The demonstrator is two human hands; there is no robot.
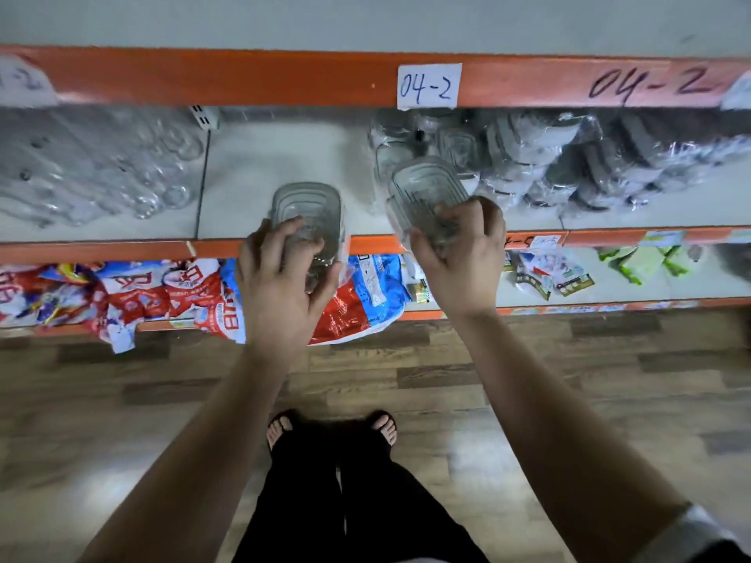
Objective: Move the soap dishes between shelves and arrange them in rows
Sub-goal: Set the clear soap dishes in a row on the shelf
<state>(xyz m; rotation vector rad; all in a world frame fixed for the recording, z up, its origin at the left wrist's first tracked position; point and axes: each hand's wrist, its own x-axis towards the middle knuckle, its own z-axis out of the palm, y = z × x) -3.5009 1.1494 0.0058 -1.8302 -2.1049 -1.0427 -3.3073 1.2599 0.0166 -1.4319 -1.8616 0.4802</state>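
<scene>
Over mid shelf (280,156): L hand (280,278) grips left soap dish (309,205), fingers curled; R hand (459,258) same w/ right soap dish (422,184); set parallel, edges flush.

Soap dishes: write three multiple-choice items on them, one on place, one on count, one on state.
1. Where is the dish pile? A the floor; B the shelf under the 04-2 label; C the bottom shelf.
2. How many dishes are held? A two; B one; C four.
3. What does the right hand do? A hangs idle; B points at the label; C grips the right dish.
Key: 1 B, the wrapped pile lies on that shelf's right part. 2 A, the left hand grips the left dish too. 3 C, its fingers curl round the dish.
</scene>
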